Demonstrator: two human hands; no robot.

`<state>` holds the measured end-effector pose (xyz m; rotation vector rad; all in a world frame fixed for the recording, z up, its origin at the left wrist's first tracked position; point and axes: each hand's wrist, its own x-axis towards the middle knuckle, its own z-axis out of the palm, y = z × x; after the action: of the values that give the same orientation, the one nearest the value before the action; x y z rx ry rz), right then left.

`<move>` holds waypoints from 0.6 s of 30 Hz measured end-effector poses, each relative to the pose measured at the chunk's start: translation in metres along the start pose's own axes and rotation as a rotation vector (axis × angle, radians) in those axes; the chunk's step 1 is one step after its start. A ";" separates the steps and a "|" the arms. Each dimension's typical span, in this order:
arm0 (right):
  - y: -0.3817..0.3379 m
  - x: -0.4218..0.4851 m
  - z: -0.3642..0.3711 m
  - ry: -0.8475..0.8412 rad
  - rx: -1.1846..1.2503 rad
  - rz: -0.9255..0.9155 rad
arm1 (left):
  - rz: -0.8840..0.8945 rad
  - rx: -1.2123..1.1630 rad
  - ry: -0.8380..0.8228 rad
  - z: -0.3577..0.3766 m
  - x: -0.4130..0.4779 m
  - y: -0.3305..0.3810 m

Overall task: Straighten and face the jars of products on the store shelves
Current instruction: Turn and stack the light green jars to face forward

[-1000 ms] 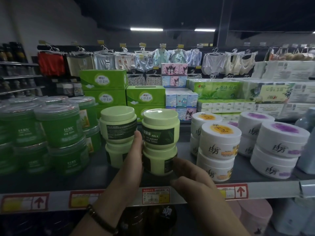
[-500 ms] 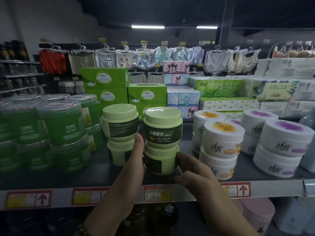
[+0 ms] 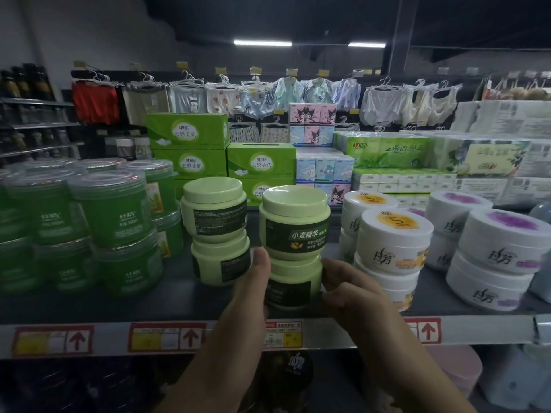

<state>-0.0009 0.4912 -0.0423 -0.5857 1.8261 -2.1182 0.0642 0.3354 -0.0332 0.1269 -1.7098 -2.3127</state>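
Two pale green jars are stacked at the shelf's front. The upper jar (image 3: 293,223) shows its dark label with white characters toward me. The lower jar (image 3: 293,286) shows only a plain dark label part. My left hand (image 3: 247,290) holds the lower jar's left side, thumb up along it. My right hand (image 3: 348,290) grips its right side with curled fingers. A second stack of pale green jars (image 3: 216,231) stands just left, small-print sides facing out.
Dark green jars (image 3: 107,210) are stacked at the left, white jars (image 3: 393,242) with orange and purple tops at the right. The shelf edge (image 3: 328,332) carries price tags with red arrows. Green tissue boxes (image 3: 187,135) stand behind.
The upper jar's label has turned round to face front. Both hands have slid down from the upper jar to the lower one.
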 end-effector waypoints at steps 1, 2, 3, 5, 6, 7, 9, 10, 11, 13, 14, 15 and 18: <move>0.001 0.001 -0.001 0.001 0.011 -0.001 | -0.002 0.011 -0.009 0.000 -0.001 -0.001; 0.002 0.003 -0.001 -0.003 0.023 -0.003 | -0.001 0.021 -0.022 -0.003 -0.002 -0.002; 0.003 0.004 -0.002 -0.013 0.037 -0.007 | -0.010 0.030 -0.040 -0.005 -0.003 -0.001; 0.003 0.004 -0.002 -0.037 0.064 -0.015 | -0.027 0.052 -0.057 -0.008 -0.001 0.001; 0.003 0.003 -0.003 -0.051 0.077 -0.019 | -0.029 0.067 -0.061 -0.009 0.001 0.000; 0.004 0.001 -0.003 -0.062 0.091 -0.021 | -0.027 0.085 -0.077 -0.006 0.000 0.004; 0.003 -0.004 -0.002 -0.078 0.119 -0.024 | -0.022 0.080 -0.122 -0.001 0.003 0.012; 0.003 -0.007 -0.001 -0.079 0.126 -0.026 | -0.023 0.085 -0.131 -0.001 0.008 0.014; 0.003 -0.011 0.000 -0.073 0.129 -0.025 | -0.025 0.094 -0.134 -0.003 0.014 0.014; 0.004 -0.018 0.001 -0.057 0.120 -0.006 | -0.026 0.098 -0.091 -0.010 0.029 0.011; 0.004 -0.020 0.002 -0.058 0.098 0.004 | -0.035 0.095 -0.070 -0.014 0.034 0.010; 0.005 -0.022 0.002 -0.061 0.070 0.015 | -0.042 0.085 -0.073 -0.014 0.037 0.009; 0.002 -0.025 0.004 -0.076 -0.004 0.029 | -0.046 0.106 -0.146 -0.013 0.035 0.009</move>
<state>0.0223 0.4994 -0.0464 -0.6283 1.7872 -2.0452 0.0346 0.3119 -0.0258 0.0173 -1.9206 -2.3148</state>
